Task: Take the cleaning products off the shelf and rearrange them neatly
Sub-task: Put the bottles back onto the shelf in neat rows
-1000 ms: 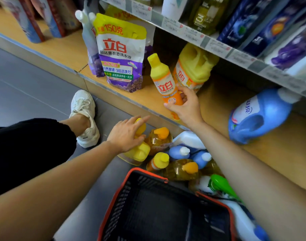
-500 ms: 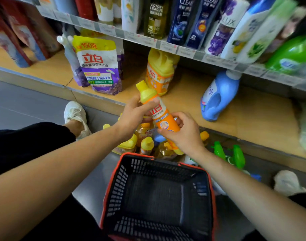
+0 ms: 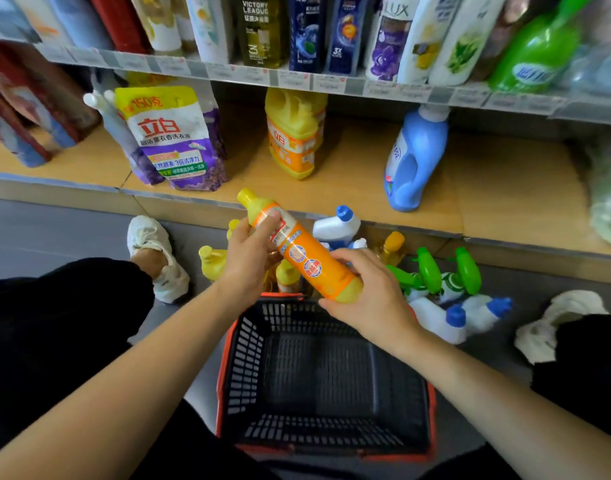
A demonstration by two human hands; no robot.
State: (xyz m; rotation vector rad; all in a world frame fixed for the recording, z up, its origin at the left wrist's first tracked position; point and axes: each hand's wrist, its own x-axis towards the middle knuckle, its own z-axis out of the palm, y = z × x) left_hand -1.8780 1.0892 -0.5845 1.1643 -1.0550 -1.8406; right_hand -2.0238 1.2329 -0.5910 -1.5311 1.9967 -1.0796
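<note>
Left hand [image 3: 248, 261] grips our orange detergent bottle [image 3: 299, 252] near its cap [image 3: 247, 197] at ten o'clock; right hand [image 3: 370, 292] grips its four-o'clock base.

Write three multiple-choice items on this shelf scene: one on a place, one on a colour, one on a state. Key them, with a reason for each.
1. The blue jug stands on: A the floor; B the lower wooden shelf; C the upper shelf.
2. The cap of the orange bottle is: A blue; B green; C yellow.
3. The left hand and the right hand: A both grip the orange bottle; B only the left grips it; C neither touches it.

Key:
1 B, its base rests on the wooden board.
2 C, the cap at the bottle's upper end is yellow.
3 A, fingers of each hand curl round it, the left near the neck, the right at the base.
</note>
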